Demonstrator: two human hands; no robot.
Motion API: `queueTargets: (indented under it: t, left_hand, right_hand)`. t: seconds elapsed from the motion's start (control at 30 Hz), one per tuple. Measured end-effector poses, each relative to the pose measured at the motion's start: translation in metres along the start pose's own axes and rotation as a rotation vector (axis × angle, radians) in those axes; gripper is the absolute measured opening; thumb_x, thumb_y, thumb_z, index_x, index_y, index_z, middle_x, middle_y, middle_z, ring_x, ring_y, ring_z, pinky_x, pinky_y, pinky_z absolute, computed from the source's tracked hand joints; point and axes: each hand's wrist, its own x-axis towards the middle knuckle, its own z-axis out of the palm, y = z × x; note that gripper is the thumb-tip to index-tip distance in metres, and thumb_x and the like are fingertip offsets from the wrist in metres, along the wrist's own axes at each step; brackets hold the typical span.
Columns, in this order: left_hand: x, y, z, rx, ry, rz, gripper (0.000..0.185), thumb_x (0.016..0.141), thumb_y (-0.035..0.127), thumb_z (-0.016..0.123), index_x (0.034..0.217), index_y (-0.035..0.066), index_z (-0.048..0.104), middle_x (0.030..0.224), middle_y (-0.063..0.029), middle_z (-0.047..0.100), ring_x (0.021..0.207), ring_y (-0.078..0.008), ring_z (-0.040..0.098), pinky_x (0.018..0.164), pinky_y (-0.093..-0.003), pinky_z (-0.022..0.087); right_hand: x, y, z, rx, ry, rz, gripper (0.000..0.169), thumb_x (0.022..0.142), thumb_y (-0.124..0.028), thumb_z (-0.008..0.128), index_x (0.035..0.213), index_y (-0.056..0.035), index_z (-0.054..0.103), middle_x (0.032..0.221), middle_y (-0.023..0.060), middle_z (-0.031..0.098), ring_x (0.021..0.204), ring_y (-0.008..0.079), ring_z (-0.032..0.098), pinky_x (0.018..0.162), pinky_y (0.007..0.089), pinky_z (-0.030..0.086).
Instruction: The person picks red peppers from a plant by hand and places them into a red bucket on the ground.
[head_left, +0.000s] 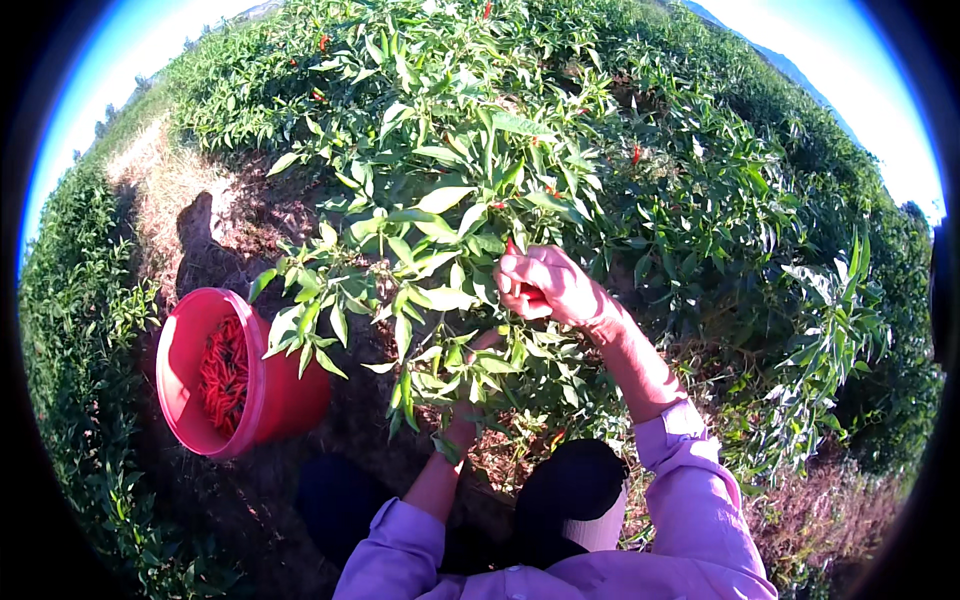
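My right hand (538, 285) is at a leafy chili pepper plant (442, 296), its fingers curled around red chili peppers (531, 291). A red tip sticks up above the curled fingers. Lower and to the left, my left hand (484, 345) reaches up into the same plant and is mostly hidden by leaves, so what it touches does not show. To the left of the plant stands a red plastic bucket (296, 382), tilted towards the camera's left, with many picked red chilies (225, 371) inside.
Dense rows of pepper plants (720, 187) rise ahead and to the right, with a few red chilies (636, 154) among the leaves. More plants (67, 360) line the far left. Bare soil and dry grass (161, 169) run between the rows. My knees are close below the plant.
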Motion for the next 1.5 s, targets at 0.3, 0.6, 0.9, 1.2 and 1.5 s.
queueTargets:
  t: [0.3,0.6,0.9,1.2,1.5]
  left_hand:
    - [0.004,-0.004,-0.001,0.012,0.006,0.014,0.048,0.091,0.032,0.044,0.13,0.007,0.036,0.114,-0.0093,0.054,0.09,-0.0174,0.055,0.082,-0.0303,0.043]
    - [-0.001,0.067,0.031,0.009,-0.032,-0.034,0.051,0.09,0.034,0.046,0.132,0.008,0.035,0.113,-0.0096,0.054,0.089,-0.0175,0.056,0.083,-0.0301,0.042]
    - [0.032,0.231,0.067,0.007,0.566,0.912,0.069,0.079,0.002,0.06,0.135,0.005,0.02,0.138,-0.0142,0.021,0.125,-0.0244,0.027,0.098,-0.0427,0.032]
    - [0.138,0.222,0.03,-0.342,0.529,0.199,0.04,0.072,0.026,0.072,0.093,-0.002,0.053,0.084,-0.0098,0.057,0.072,-0.0168,0.055,0.06,-0.0292,0.046]
    - [0.155,0.188,-0.001,-0.424,0.241,0.168,0.03,0.089,0.027,0.05,0.097,-0.002,0.052,0.081,-0.0126,0.061,0.068,-0.0222,0.062,0.057,-0.032,0.056]
  right_hand:
    - [0.059,-0.025,-0.016,-1.668,0.565,-0.578,0.031,0.084,-0.023,0.055,0.109,-0.0049,0.054,0.093,0.0146,0.058,0.08,0.0298,0.055,0.07,0.0379,0.044]
    - [0.08,-0.035,-0.007,-1.732,0.316,-0.439,0.018,0.07,-0.018,0.058,0.084,-0.007,0.056,0.075,0.0116,0.056,0.076,0.0291,0.058,0.066,0.0406,0.046]
    - [0.048,-0.014,0.012,-1.453,0.404,-0.612,0.023,0.076,-0.017,0.054,0.096,-0.0049,0.054,0.089,0.0135,0.059,0.083,0.0284,0.058,0.07,0.0386,0.047]
    - [0.046,0.011,0.004,-0.957,0.481,-0.248,0.013,0.084,-0.011,0.043,0.091,-0.003,0.051,0.074,0.0171,0.055,0.061,0.034,0.054,0.056,0.0393,0.044]
    - [0.02,0.019,0.007,-0.876,0.42,-0.447,0.023,0.085,-0.019,0.052,0.093,0.0033,0.053,0.072,0.024,0.055,0.07,0.0412,0.056,0.061,0.0397,0.045]
